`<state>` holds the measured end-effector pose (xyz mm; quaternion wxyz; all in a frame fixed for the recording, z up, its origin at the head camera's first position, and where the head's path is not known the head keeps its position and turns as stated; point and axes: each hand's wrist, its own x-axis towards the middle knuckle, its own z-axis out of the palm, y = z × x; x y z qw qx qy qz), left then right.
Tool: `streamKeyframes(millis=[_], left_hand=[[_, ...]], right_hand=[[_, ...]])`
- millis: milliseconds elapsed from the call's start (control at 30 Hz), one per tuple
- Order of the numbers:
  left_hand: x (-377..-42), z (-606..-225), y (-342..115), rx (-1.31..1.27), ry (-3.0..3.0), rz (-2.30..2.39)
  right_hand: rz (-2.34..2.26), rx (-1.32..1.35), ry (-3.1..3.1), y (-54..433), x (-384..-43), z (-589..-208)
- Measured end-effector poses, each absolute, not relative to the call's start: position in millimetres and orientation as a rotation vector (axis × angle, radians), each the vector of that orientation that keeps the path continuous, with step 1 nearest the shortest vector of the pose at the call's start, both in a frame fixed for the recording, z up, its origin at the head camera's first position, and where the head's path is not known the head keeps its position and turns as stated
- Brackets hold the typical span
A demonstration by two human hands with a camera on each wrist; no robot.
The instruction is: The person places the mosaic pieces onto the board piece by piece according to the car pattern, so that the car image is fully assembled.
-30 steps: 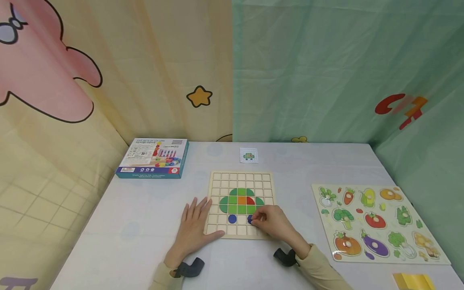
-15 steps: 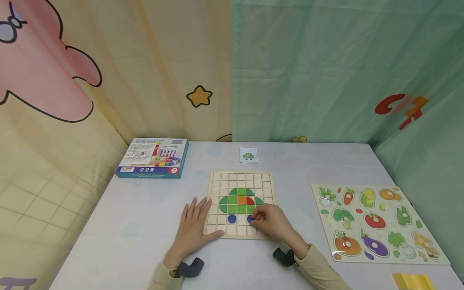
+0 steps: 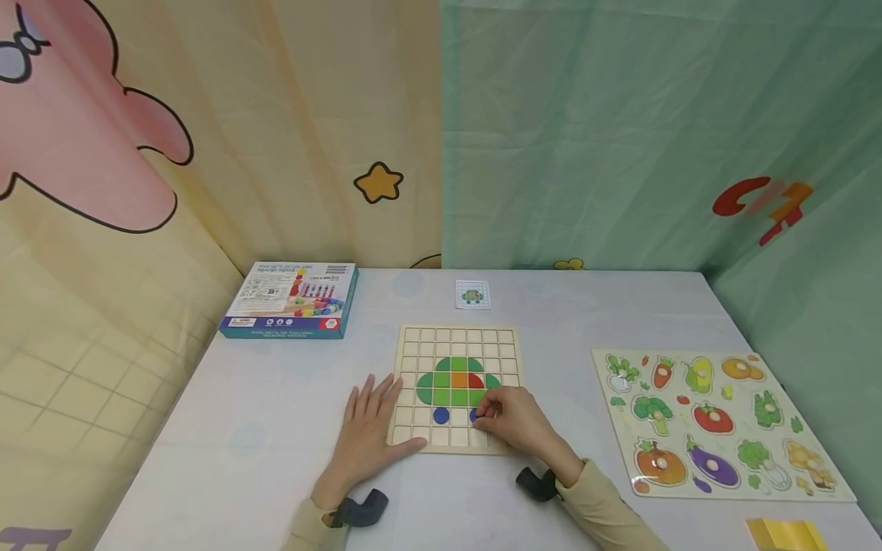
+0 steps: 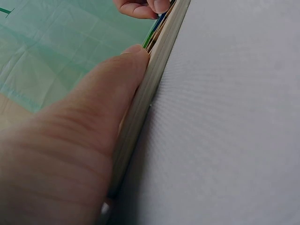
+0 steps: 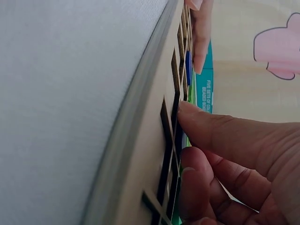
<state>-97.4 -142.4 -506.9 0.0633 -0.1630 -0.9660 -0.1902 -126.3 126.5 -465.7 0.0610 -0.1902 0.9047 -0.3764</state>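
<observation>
A wooden grid board (image 3: 422,337) lies on the table, with green, orange and red pieces forming a car shape (image 3: 451,380) in its cells. Below the shape, a round blue disc (image 3: 441,415) sits in a cell. My right hand (image 3: 521,419) pinches a second blue disc (image 3: 474,415) at a cell further right, its thumb and fingertips partly covering it. In the right wrist view the thumb (image 5: 220,133) is right at the grid dividers. My left hand (image 3: 370,428) rests spread over the board's left edge, its thumb (image 4: 112,77) lying along the near rim.
Behind the board lies a small pattern card (image 3: 472,295) showing a similar car. A boxed toy set (image 3: 289,301) is at the back left. To the right lie a vegetable puzzle board (image 3: 723,425) and a yellow block (image 3: 785,533) at the front edge.
The second blue disc under my right fingertips looked tilted a second ago and now appears flatter in its cell. My right hand has shifted only slightly; the left has stayed in place.
</observation>
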Motion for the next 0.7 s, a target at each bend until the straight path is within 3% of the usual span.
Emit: streamKeyframes(millis=[700], left_hand=[[-98,-507,-142,-0.509,-2.913,-0.569]], right_hand=[[-1.241,-0.449,2.779,144,-118,-467]])
